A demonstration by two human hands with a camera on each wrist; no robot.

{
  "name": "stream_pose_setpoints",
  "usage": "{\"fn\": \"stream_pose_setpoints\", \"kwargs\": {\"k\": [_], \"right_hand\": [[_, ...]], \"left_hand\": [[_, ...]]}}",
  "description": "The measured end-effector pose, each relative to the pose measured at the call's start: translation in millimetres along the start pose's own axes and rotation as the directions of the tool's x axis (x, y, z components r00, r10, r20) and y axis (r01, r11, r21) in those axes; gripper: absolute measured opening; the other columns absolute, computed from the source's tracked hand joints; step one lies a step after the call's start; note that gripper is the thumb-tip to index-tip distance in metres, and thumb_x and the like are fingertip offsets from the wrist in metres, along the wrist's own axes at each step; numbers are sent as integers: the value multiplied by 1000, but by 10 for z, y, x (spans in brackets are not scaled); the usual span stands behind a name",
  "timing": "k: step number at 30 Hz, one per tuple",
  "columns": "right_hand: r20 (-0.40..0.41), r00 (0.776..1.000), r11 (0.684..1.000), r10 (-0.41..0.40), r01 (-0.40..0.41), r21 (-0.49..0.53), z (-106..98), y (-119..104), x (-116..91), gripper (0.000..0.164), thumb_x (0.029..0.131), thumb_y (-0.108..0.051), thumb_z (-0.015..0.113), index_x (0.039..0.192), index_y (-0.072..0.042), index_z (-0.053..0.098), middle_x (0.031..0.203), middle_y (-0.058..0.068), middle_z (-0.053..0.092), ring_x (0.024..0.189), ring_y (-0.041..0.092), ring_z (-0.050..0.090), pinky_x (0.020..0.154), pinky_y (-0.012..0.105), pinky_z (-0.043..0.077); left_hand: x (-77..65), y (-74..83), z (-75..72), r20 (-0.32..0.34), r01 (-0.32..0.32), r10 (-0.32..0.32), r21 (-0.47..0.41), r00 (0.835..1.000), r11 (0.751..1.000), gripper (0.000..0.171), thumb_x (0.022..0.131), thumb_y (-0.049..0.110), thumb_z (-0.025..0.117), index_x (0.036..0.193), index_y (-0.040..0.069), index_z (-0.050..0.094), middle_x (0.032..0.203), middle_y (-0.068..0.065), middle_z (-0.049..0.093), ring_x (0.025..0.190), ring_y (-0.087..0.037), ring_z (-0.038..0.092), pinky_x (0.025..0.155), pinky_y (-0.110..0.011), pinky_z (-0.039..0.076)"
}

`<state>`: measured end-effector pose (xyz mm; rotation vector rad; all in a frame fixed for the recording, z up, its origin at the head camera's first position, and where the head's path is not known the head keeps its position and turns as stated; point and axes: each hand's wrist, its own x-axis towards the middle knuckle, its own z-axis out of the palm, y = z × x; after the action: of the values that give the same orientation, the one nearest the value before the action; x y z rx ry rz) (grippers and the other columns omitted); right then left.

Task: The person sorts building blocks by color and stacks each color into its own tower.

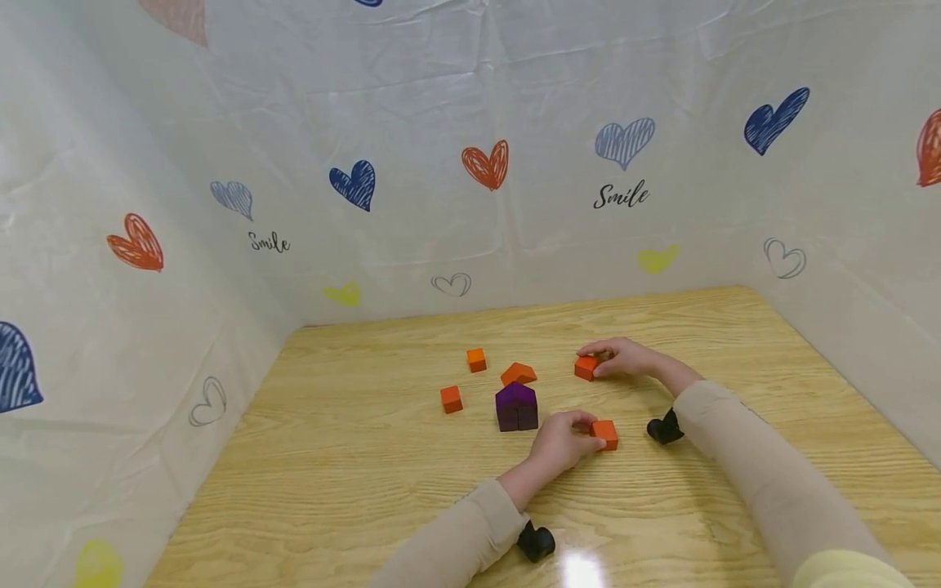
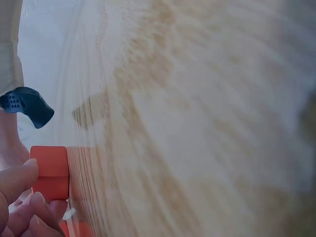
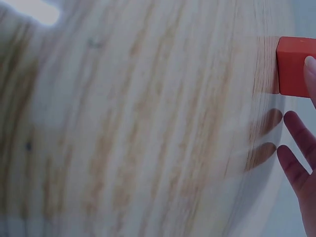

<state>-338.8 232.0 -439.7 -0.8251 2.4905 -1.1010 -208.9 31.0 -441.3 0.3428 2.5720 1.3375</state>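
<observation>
My left hand (image 1: 562, 445) pinches an orange-red block (image 1: 606, 435) between thumb and fingers, low on the table. The left wrist view shows this block (image 2: 50, 160) close up, with the thumb on its near side. Farther back, my right hand (image 1: 623, 358) holds another orange-red block (image 1: 585, 368) by its edges. That block (image 3: 291, 69) shows at the right border of the right wrist view, the thumb against it and two other fingers spread apart below. Left of both hands stands a purple house-shaped group of blocks (image 1: 517, 408), with an orange roof-shaped block (image 1: 518, 374) just behind it.
Two small orange cubes stand left of the purple group, one cube (image 1: 476, 360) toward the back and one cube (image 1: 452, 399) nearer. The wood-grain table (image 1: 331, 457) ends at a white sheet (image 1: 412, 237) printed with hearts. Black wrist devices (image 1: 537, 542) sit below both cuffs.
</observation>
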Motion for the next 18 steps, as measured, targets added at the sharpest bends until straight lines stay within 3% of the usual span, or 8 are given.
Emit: {"fn": "stream_pose_setpoints", "kwargs": {"k": [6,18], "right_hand": [[-22,999,999,-25,25,-23,8,-4,2,39,87,-9,61,122,5,53,125,28,50,116,45,44,93,54,37],[-73,997,1000,15,-15,-1,37,1,-9,38,84,-12,66,117,5,55,114,23,58,110,41,51,93,52,39]], "left_hand": [[7,-14,6,-2,1,-1,4,1000,1000,27,76,17,74,101,12,68,89,5,66,80,-4,58,73,-20,45],[7,-6,7,-4,1,-1,23,1000,1000,27,76,19,75,101,12,68,88,6,65,81,-4,57,72,-19,44]]}}
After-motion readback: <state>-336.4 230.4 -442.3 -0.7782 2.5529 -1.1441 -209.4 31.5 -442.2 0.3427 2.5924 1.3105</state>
